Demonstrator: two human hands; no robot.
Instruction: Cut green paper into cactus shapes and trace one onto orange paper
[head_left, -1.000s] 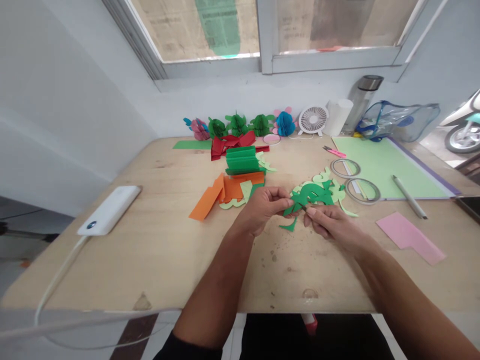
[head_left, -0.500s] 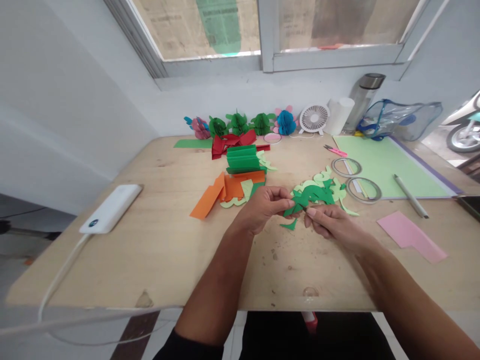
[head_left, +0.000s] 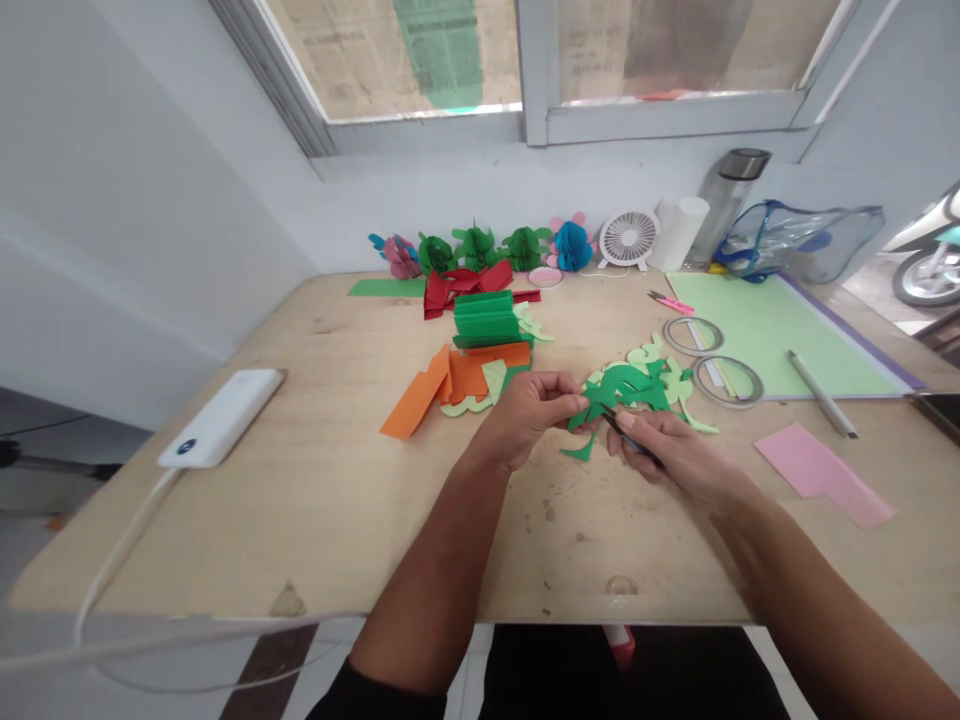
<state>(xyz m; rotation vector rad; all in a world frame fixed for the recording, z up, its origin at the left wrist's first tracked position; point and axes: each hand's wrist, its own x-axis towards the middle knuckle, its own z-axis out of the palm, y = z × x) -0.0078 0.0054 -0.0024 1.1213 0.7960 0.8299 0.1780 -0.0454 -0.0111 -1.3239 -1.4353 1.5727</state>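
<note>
My left hand point(head_left: 534, 410) is closed in a pinch on a dark green paper piece point(head_left: 576, 416), whose far part merges with the cut paper behind it. My right hand point(head_left: 667, 448) is wrapped round small dark scissors point(head_left: 630, 436); most of their handle is hidden by the fingers. The scissor tips point left and lie at the right edge of the green piece. Just below, a loose green paper scrap point(head_left: 580, 450) rests on the table. Beyond both hands is a heap of light and dark green cut paper shapes point(head_left: 637, 380).
Left of the hands lie orange folded paper point(head_left: 420, 395), a green pleated stack point(head_left: 484, 318) and red paper point(head_left: 469, 285). On the right are tape rolls point(head_left: 726, 382), a pen point(head_left: 823, 393), pink scissors point(head_left: 671, 302) and pink paper point(head_left: 821, 475). A white power bank point(head_left: 223, 415) sits far left.
My right hand has turned slightly, and the scissors in it now show more of their dark blades and handle. My left hand stays nearly in place on the green paper.
</note>
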